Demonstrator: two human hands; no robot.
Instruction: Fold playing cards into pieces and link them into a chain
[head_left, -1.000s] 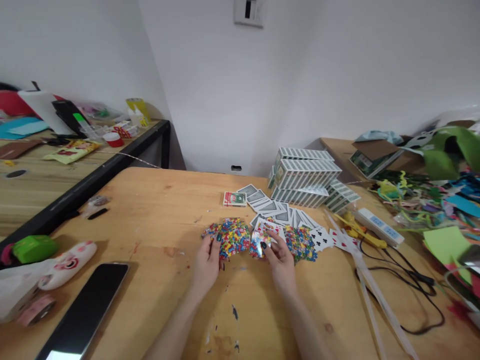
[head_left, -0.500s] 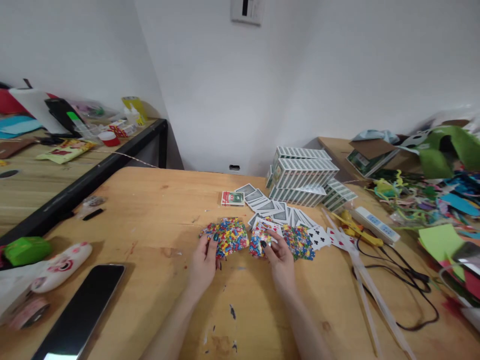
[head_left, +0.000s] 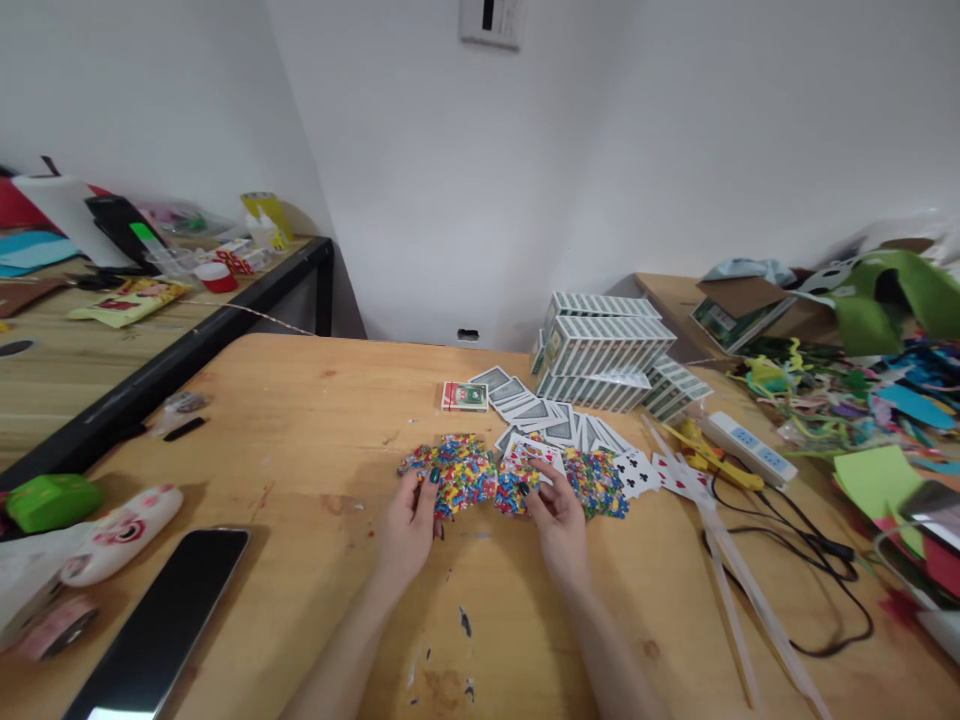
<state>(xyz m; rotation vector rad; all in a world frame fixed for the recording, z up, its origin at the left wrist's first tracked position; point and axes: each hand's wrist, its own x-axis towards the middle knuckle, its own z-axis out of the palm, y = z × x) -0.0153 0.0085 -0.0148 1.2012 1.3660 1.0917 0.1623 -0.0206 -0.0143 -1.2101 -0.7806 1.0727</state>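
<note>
My left hand [head_left: 409, 525] is closed, thumb on top, on a fan of multicoloured speckled cards [head_left: 466, 475]. My right hand [head_left: 561, 520] pinches a smaller speckled card [head_left: 510, 492] between thumb and fingers, its left edge against the fan. Just behind my right fingers, a face card with red figures [head_left: 534, 455] lies partly covered. More speckled cards [head_left: 600, 480] are spread right of that hand, beside a club card [head_left: 636, 473] and a heart card [head_left: 679, 478]. Grey-backed playing cards [head_left: 559, 425] lie in a loose row behind. My lower fingertips are mostly hidden.
Striped card boxes [head_left: 611, 345] are stacked at the back right, a banded red-and-green deck [head_left: 465, 396] left of them. A power strip [head_left: 750, 447], black cable [head_left: 817, 545] and clear plastic strips [head_left: 731, 560] lie at right. A phone [head_left: 161, 620] lies front left.
The card in my right hand has shifted slightly left and changed tilt, so it now meets the fan in my left hand. My left hand has hardly moved.
</note>
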